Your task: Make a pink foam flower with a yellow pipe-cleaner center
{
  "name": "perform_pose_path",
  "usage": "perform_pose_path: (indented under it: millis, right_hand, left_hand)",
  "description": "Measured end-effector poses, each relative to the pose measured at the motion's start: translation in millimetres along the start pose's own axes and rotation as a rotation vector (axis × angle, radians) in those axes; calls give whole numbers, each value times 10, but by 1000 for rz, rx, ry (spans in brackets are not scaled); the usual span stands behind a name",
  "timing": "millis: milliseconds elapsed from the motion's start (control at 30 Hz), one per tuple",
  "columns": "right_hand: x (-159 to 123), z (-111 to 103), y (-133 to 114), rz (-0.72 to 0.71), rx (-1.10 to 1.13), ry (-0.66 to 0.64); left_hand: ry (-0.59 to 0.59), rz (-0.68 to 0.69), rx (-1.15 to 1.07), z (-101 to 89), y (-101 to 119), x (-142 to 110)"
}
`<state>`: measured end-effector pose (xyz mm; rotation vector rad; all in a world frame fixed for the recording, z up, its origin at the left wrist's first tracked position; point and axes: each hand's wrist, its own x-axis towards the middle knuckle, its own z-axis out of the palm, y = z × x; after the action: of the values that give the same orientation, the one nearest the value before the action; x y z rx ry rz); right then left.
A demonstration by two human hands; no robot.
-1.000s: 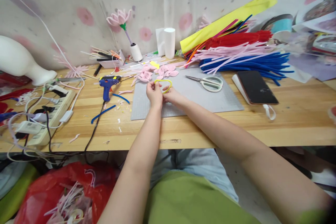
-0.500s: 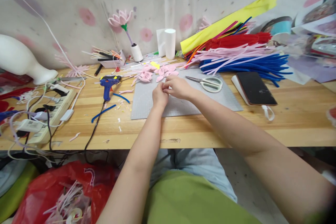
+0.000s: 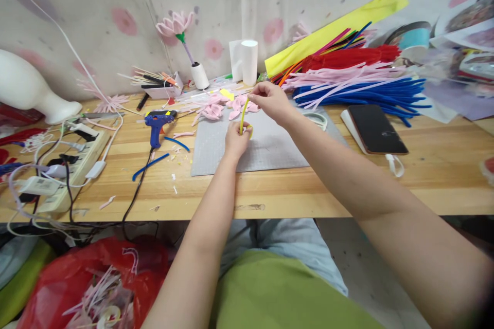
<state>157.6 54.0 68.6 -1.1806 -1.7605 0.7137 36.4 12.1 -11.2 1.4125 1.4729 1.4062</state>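
Observation:
A thin yellow strip [image 3: 243, 117] runs upward between my hands, with a curled part at its lower end. My left hand [image 3: 236, 140] is closed on that lower end, above the grey cutting mat [image 3: 216, 157]. Higher and to the right, my right hand [image 3: 268, 101] pinches the strip's top end between thumb and fingertips. Whether the strip is paper or pipe cleaner I cannot tell. Just behind the hands lie pink pipe-cleaner petals [image 3: 211, 109]. My right forearm hides most of the scissors [image 3: 319, 121]; a pale handle loop shows.
Left of the mat stands a blue glue gun [image 3: 155, 126], its cord over the table edge. A power strip [image 3: 87, 164] with tangled cables lies farther left. Blue pipe cleaners [image 3: 358, 97] and a phone [image 3: 376, 128] are at right. A pink flower [image 3: 175, 25] stands behind.
My hands were together and have moved apart. The right hand has risen up and away, and the yellow strip now shows between them. My right forearm now covers more of the scissors.

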Motion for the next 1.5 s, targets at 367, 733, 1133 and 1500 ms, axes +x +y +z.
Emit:
perform_pose_path:
  millis: [367,733,1133,1500]
  right_hand:
    - [33,54,168,131,93,65]
    - [257,-449,291,333,179,417]
    - [-244,-739,650,449,17,188]
    - [-742,-47,518,123,-455,-355]
  left_hand:
    - [-171,-140,-130,21,8,-8]
    - [-223,-61,97,-22,-36,-16]
    - [75,-371,-477,-35,106,15]
    - [497,-389,-841,-212,89,156]
